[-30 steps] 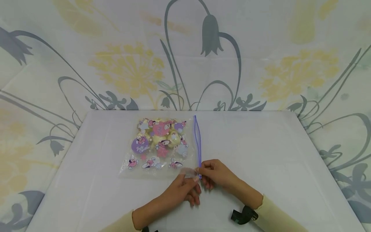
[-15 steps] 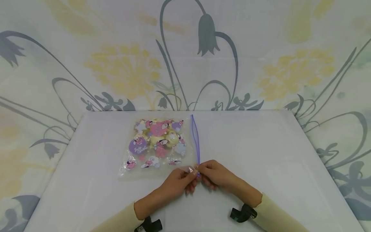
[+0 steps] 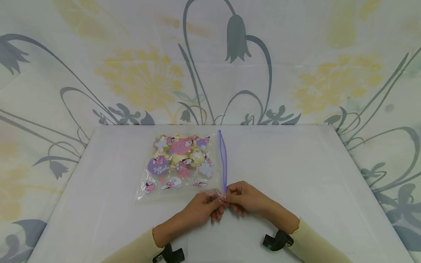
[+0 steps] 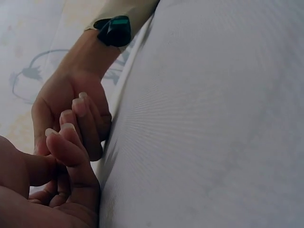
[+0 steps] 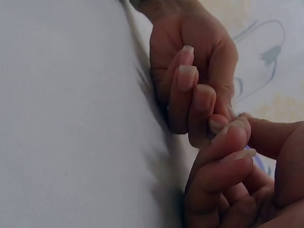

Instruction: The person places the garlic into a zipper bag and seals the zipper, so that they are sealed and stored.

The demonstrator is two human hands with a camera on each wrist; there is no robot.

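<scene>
A clear zip bag (image 3: pixel 177 164) with pink and purple cartoon prints lies on the white table, and pale yellow round things show through it. Its purple zip strip (image 3: pixel 223 157) runs along the right side, the two strands bowed apart in the middle. At the strip's near end, my left hand (image 3: pixel 202 210) pinches the bag's corner between thumb and fingers. Right beside it, my right hand (image 3: pixel 246 199) pinches the end of the zip strip. The fingertips of both hands meet there and hide the corner. Both wrist views show the curled fingers close together, low over the table.
The white table (image 3: pixel 296 164) reaches back to a wall cloth (image 3: pixel 210 73) printed with grey and yellow flowers. A black wrist camera (image 3: pixel 277 240) sits on the right forearm, another at the left wrist.
The left hand's fingers have closed in on the bag's near corner, beside the right hand. The right hand keeps its pinch at the strip's end. The bag stays in place.
</scene>
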